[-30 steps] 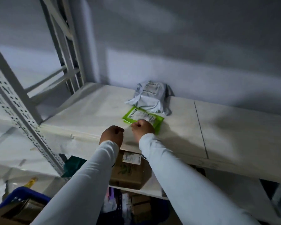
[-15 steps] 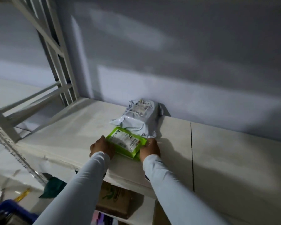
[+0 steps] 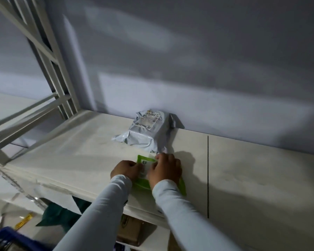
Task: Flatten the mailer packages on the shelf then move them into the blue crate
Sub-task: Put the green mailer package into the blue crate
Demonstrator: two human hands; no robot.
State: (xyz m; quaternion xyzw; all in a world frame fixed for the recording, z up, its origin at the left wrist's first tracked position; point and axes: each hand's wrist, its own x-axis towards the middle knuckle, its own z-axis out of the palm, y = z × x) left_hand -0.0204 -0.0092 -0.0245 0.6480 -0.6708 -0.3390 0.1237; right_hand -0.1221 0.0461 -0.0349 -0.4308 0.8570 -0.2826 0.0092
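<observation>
A flat green mailer [image 3: 142, 183] lies on the shelf [image 3: 76, 156] under the fingers [image 3: 159, 157]; beyond them, a puffy grey mailer [image 3: 145, 136] sits against the wall.

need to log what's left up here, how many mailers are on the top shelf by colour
green mailer, under both hands: 1
grey mailer, by the wall: 1
total: 2

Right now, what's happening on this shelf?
A person is pressing a green mailer flat on the white shelf. The right hand lies on top of it, and the left hand is at its left edge. A crumpled grey mailer sits behind, against the wall. A corner of the blue crate shows lower left.
</observation>
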